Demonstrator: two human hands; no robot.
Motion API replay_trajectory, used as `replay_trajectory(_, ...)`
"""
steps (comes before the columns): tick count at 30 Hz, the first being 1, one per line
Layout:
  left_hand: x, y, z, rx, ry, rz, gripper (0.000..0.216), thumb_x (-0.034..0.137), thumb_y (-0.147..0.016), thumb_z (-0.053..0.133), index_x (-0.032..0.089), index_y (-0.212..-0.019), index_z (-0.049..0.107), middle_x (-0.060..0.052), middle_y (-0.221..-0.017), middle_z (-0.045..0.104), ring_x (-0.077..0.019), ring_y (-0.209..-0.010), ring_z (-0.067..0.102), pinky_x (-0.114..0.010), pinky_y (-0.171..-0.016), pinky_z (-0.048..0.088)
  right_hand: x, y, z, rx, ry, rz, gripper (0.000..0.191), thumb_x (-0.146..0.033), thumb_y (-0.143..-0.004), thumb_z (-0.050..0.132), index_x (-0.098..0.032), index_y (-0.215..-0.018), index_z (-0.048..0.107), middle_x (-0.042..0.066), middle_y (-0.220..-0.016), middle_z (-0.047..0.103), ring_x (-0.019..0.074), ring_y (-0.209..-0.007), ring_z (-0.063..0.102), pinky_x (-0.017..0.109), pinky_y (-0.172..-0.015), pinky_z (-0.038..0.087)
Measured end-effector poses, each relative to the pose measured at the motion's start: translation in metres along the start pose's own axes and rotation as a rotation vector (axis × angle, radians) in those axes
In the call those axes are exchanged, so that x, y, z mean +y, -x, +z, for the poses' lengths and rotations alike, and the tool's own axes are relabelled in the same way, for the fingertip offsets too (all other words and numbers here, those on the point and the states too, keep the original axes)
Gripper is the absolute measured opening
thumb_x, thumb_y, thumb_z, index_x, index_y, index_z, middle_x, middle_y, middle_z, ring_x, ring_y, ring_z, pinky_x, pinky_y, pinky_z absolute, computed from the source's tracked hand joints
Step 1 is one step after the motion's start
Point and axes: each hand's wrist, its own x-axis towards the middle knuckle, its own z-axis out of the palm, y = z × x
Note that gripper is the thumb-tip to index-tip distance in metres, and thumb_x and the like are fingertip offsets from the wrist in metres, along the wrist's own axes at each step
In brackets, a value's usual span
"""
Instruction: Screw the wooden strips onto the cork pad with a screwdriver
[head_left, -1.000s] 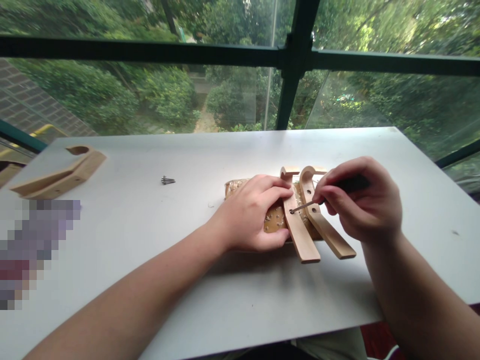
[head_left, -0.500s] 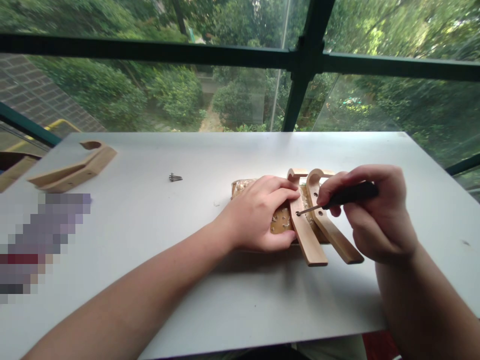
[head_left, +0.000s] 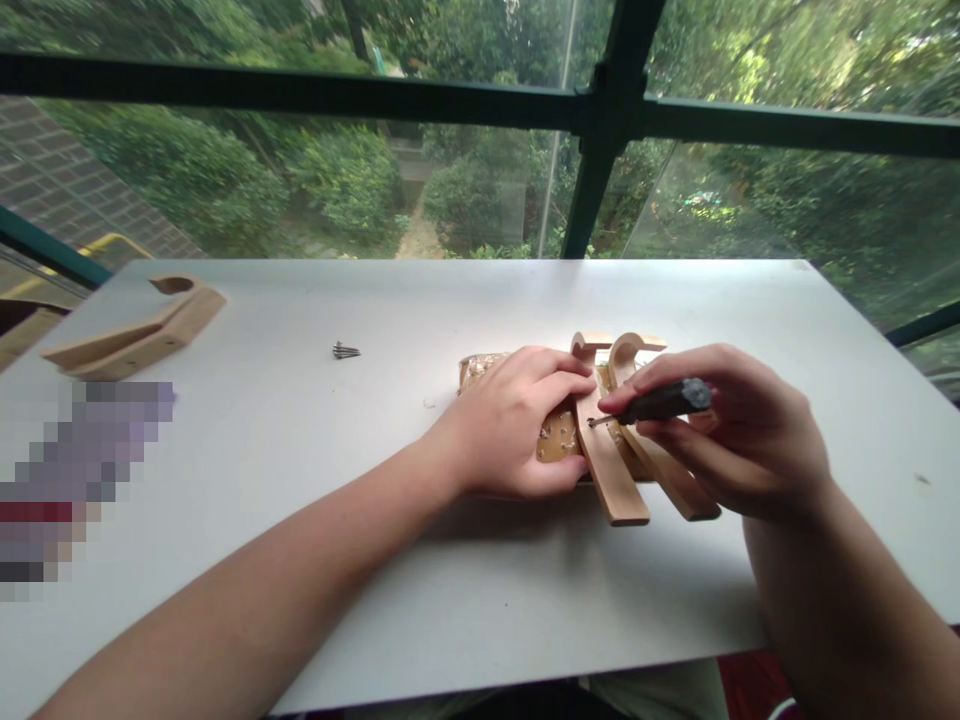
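My right hand (head_left: 750,430) holds a screwdriver (head_left: 667,400) with a black handle, its fingers round the handle and one fingertip near the shaft. The tip sits at a dark hole in the nearer-left wooden hook (head_left: 619,490). My left hand (head_left: 517,425) grips that hook, fingers pressed on its upper part and thumb at its lower left side. Under the hooks lies a brown block (head_left: 557,440) dotted with small holes and wrapped in clear plastic, partly hidden by my left hand. A second wooden hook (head_left: 679,485) lies alongside, partly covered by my right hand.
Several loose screws (head_left: 346,350) lie on the white table (head_left: 360,600). More wooden hooks (head_left: 142,335) rest at the far left, beside a blurred, pixelated patch. A cardboard box (head_left: 26,335) shows at the left edge. Green-framed windows (head_left: 300,90) stand behind the table.
My right hand has rolled and re-gripped the screwdriver; its fingers are now straighter and the handle end faces me more. The tip stays at the hook's hole, and my left hand stays on the hook.
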Motion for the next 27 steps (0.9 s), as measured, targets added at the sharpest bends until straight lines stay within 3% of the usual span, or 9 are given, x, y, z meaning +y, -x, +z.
replay_trajectory(5,0.0003,0.0014,0.0002,0.009,-0.008,-0.001,0.058,0.034,-0.072,0.068,0.019,-0.126,0.057,-0.012,-0.133,0.056,-0.0302,-0.126,0.050,-0.048,-0.112,0.040,0.0068,-0.0012,-0.0015,0.107,0.053,0.022,0.027,-0.012,-0.072,0.080,-0.025,-0.094,0.073,0.002,-0.082,0.070,0.0182,-0.070,0.062,0.035,-0.061,0.047)
replay_trajectory(12,-0.0005,0.0016,-0.0011,0.003,-0.012,-0.001,0.059,0.035,-0.072,0.068,0.019,-0.127,0.057,-0.011,-0.133,0.056,-0.0289,-0.126,0.050,-0.046,-0.114,0.039,0.0095,-0.0011,0.0025,0.144,0.048,0.000,0.031,-0.015,-0.076,0.079,-0.025,-0.105,0.073,0.003,-0.086,0.071,0.0165,-0.073,0.062,0.033,-0.065,0.051)
replay_trajectory(17,0.0001,0.0007,-0.0002,0.012,-0.008,0.003,0.058,0.034,-0.071,0.068,0.019,-0.126,0.057,-0.011,-0.132,0.056,-0.0301,-0.126,0.050,-0.048,-0.112,0.040,0.0099,-0.0008,0.0067,0.128,-0.007,0.011,0.046,-0.016,-0.081,0.072,-0.028,-0.125,0.062,0.005,-0.094,0.071,0.0230,-0.088,0.067,0.040,-0.077,0.057)
replay_trajectory(20,0.0003,0.0009,0.0003,0.008,0.000,-0.001,0.057,0.035,-0.071,0.068,0.019,-0.125,0.057,-0.012,-0.132,0.057,-0.0305,-0.126,0.050,-0.048,-0.112,0.040,0.0087,-0.0006,0.0048,0.110,-0.054,0.024,0.052,-0.012,-0.081,0.071,-0.029,-0.127,0.057,0.004,-0.090,0.070,0.0226,-0.084,0.068,0.041,-0.078,0.058)
replay_trajectory(27,-0.0011,0.0012,0.0001,0.010,0.003,-0.002,0.058,0.035,-0.071,0.069,0.019,-0.126,0.058,-0.011,-0.132,0.057,-0.0289,-0.126,0.050,-0.045,-0.113,0.039,0.0044,0.0047,-0.0020,-0.025,-0.188,0.105,0.034,-0.017,-0.093,0.053,-0.023,-0.126,0.060,0.009,-0.101,0.068,0.0222,-0.086,0.068,0.035,-0.063,0.056)
